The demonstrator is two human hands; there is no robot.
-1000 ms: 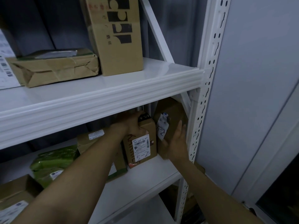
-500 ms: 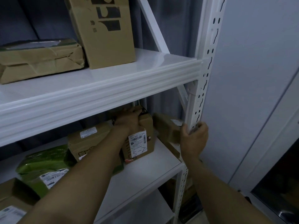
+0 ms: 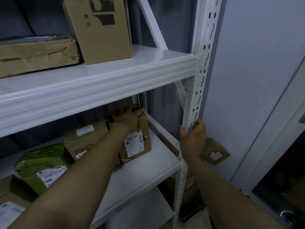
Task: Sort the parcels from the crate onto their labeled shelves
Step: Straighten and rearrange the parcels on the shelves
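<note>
While the left arm stretches forward under the upper shelf (image 3: 99,83), the left hand (image 3: 127,118) lies over the top of a small brown parcel (image 3: 142,129), fingers curled down round its far upper edge. That parcel stands upright on the lower shelf (image 3: 148,172), near the right end, its label marked "5-2" facing out, just beside another carton (image 3: 85,138) and a green bag (image 3: 42,162) further left. The right arm is raised at the rack's right side, and the right hand (image 3: 193,138) is wrapped round the upright post (image 3: 203,63), thumb on the near face. A flat parcel (image 3: 216,152) lies tilted outside the rack, just behind that wrist.
</note>
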